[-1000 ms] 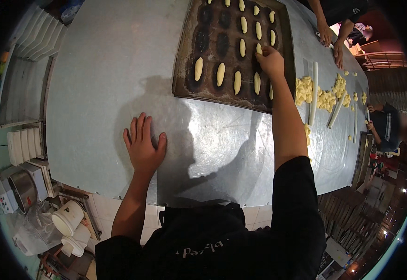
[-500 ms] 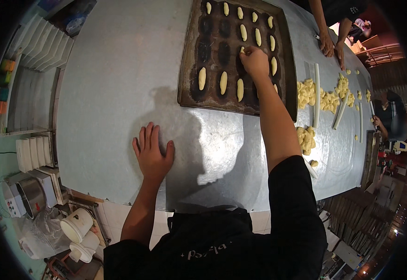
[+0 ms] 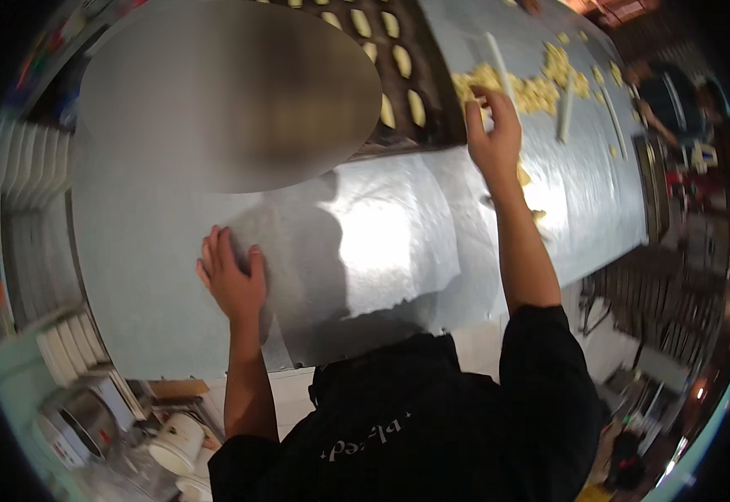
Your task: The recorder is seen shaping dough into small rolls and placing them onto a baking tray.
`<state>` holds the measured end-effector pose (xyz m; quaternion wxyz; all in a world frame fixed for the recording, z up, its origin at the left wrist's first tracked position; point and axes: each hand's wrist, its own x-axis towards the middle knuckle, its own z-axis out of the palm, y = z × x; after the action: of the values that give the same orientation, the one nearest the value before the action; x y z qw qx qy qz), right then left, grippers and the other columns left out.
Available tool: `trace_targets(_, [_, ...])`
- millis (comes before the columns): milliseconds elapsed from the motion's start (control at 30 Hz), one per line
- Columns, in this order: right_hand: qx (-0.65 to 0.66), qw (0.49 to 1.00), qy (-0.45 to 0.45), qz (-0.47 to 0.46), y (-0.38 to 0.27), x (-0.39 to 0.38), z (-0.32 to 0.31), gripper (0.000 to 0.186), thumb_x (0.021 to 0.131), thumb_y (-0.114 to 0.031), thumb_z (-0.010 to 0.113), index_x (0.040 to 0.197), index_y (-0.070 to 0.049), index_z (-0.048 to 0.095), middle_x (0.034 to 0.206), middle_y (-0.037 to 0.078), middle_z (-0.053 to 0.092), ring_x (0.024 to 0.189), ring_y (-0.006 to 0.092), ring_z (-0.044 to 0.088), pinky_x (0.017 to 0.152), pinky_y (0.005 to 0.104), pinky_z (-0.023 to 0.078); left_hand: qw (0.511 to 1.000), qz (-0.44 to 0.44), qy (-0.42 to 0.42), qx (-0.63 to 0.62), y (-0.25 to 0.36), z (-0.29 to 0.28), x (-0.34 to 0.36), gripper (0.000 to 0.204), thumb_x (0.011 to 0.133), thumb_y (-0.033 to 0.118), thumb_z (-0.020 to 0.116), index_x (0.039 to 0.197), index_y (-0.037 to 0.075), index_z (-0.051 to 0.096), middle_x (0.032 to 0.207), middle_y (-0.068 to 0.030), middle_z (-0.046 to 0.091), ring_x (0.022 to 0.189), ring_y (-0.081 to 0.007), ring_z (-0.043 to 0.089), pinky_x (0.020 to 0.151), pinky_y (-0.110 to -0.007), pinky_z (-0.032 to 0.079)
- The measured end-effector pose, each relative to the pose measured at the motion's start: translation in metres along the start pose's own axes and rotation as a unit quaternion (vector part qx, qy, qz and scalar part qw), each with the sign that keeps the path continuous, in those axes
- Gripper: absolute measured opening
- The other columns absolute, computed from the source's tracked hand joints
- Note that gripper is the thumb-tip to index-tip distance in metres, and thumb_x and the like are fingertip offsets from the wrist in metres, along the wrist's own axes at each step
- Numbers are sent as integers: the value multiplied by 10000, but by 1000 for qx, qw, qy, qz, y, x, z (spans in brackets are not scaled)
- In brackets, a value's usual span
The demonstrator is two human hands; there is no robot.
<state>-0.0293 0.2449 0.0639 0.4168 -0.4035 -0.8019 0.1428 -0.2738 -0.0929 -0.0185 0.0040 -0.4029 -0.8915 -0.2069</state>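
Observation:
My left hand [image 3: 235, 280] rests on the metal table [image 3: 156, 326] with its fingers stretched out, holding nothing. My right hand [image 3: 499, 138] is just beyond the right edge of the dark baking tray [image 3: 442, 79], near a pile of pale yellow dough pieces [image 3: 537, 96]. Its thumb and fingers are apart, and nothing shows between them. Several spindle-shaped dough rolls [image 3: 402, 60] lie in the tray's hollows. A blurred oval hides much of the tray. One white rod [image 3: 499, 63] lies across the dough just past my right hand.
Two more white rods, one upright in the picture [image 3: 566, 110] and a thinner one [image 3: 615, 124], lie farther right among dough bits. Another person [image 3: 670, 100] stands at the table's right end. At lower left are a white bucket [image 3: 177, 443] and a steel-bowled machine [image 3: 89, 425].
My right hand has left the dough roll in the tray and moved right toward the dough pile, its fingers spreading. My left hand stays flat on the table. The view has shifted and tilted.

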Motion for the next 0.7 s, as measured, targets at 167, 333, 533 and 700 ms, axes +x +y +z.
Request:
trace_targets(167, [-402,907,-126,23,62,-198,-116,409,858,-174,650,1250,-77,588,1190,166,561,1106,373,521,954,516,379,997,52,60,-22,-7,13,8,446,854,221,650,1247,29,560,1319,-149,557,1253,-334,480,1058,-497,314])
trace_targets(333, [-185,960,-205,41,24,-266,-147,372,835,-147,687,1200,-97,638,994,103,604,927,298,576,832,433,442,870,358,-39,-337,203,34,9,359,788,-2,694,1142,37,641,1124,-138,645,1026,-333,602,905,-419,474])
trace_targets(533, [29,939,-274,206,-27,-272,-202,363,893,-183,662,1249,-132,621,890,112,593,716,264,594,624,356,469,702,627,-137,-309,414,141,-24,417,807,-20,542,1211,58,612,1192,-124,605,1151,-312,550,950,-395,481])
trace_targets(700, [416,688,-73,590,15,-302,-259,418,1032,-376,416,1196,-20,560,787,96,611,562,180,570,542,288,473,749,493,-430,-102,432,143,-6,372,917,40,497,1282,59,567,1327,-119,563,1178,-307,552,948,-361,493])
